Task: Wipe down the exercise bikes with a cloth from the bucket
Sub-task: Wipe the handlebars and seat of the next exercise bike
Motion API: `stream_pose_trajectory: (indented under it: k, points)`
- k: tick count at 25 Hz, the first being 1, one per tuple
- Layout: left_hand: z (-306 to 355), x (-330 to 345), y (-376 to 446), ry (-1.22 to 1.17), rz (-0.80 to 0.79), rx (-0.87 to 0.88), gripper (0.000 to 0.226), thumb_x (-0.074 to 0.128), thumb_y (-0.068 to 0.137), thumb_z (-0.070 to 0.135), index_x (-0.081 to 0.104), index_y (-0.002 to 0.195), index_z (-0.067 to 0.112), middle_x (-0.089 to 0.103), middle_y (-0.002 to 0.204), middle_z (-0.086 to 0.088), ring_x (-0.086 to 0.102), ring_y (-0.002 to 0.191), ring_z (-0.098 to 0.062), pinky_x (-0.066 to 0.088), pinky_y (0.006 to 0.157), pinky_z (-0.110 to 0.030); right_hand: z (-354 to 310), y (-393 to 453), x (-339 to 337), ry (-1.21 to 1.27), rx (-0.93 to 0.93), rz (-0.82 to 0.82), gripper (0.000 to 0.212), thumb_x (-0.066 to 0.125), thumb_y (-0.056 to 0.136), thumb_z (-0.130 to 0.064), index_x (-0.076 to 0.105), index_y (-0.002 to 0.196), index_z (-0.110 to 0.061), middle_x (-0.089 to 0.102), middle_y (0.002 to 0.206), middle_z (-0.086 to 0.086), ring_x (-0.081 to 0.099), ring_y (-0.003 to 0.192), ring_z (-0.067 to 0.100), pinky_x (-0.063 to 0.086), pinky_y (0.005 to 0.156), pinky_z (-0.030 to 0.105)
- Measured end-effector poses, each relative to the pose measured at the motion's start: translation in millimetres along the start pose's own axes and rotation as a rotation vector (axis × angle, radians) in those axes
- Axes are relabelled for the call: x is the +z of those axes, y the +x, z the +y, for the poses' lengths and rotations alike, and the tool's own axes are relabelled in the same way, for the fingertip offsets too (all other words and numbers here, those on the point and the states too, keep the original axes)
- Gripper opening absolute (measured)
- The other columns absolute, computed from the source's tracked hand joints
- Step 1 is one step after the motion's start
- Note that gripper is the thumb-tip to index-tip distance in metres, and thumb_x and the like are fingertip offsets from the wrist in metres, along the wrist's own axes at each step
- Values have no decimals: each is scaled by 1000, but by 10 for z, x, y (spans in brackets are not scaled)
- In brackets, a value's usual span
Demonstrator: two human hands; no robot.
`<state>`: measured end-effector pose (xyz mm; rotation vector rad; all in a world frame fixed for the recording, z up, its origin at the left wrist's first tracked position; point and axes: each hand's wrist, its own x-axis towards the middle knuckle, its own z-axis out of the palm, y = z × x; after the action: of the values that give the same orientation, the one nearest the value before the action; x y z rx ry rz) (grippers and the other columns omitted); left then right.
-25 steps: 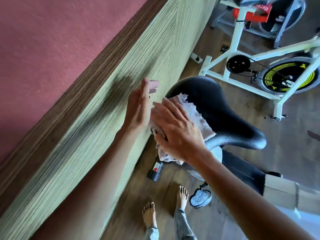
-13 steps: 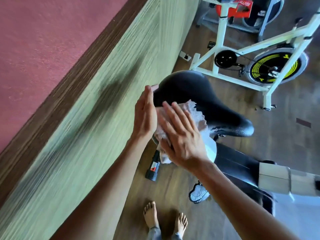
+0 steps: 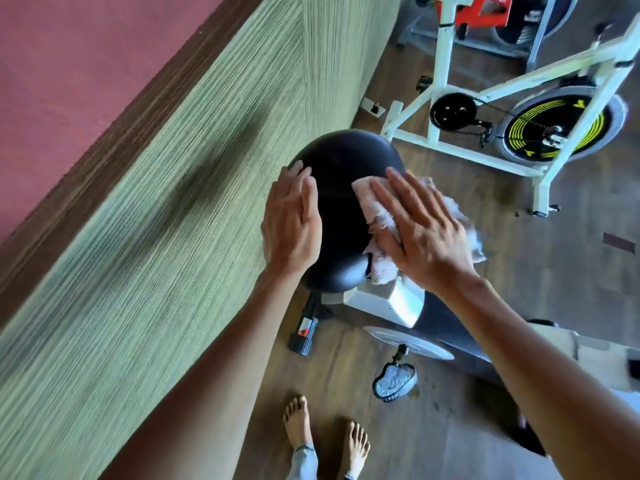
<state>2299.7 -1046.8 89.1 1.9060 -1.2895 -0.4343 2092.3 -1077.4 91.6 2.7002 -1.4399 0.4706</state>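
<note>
1. Pressing down on a pale pink cloth [image 3: 377,216], the right hand [image 3: 420,233] is lying flat with its fingers straight and spread apart, not curled around anything.
2. The cloth is lying on the right side of the black bike seat [image 3: 346,188], and part of it is hanging over the seat's edge, under and past the hand.
3. The left hand [image 3: 291,223] is resting flat against the left side of the seat, with its fingers straight and close together, holding nothing.
4. The seat is sitting on top of a bike with a white and grey body [image 3: 391,299] just below it.
5. A grey pedal [image 3: 393,381] is hanging low beside that bike, near the floor.
6. A black bar with a red sticker [image 3: 304,332] is sticking out near the floor, under the seat.
7. The person is standing with two bare feet [image 3: 298,422] on the brown wooden floor [image 3: 349,368].
8. A wall with thin green stripes [image 3: 138,237] is running along the left, with a dark wooden band and a red part above it.
9. A white bike [image 3: 519,98] with a black and yellow wheel [image 3: 554,124] is standing farther off, well apart from the seat.
10. A red and white bike [image 3: 485,12] is standing behind that one, at the top edge.
</note>
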Motion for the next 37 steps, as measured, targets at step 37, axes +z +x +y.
stream_pose_trajectory:
  k: [37]
  points:
    - [45, -4, -27, 554, -155, 156, 65, 17, 103, 38, 23, 160, 9, 20, 169, -8, 16, 156, -29, 19, 126, -46, 26, 127, -44, 89, 88, -81, 63, 20, 107, -43, 18, 161, -10, 15, 168, 12, 15, 156, 23, 11, 126, 38]
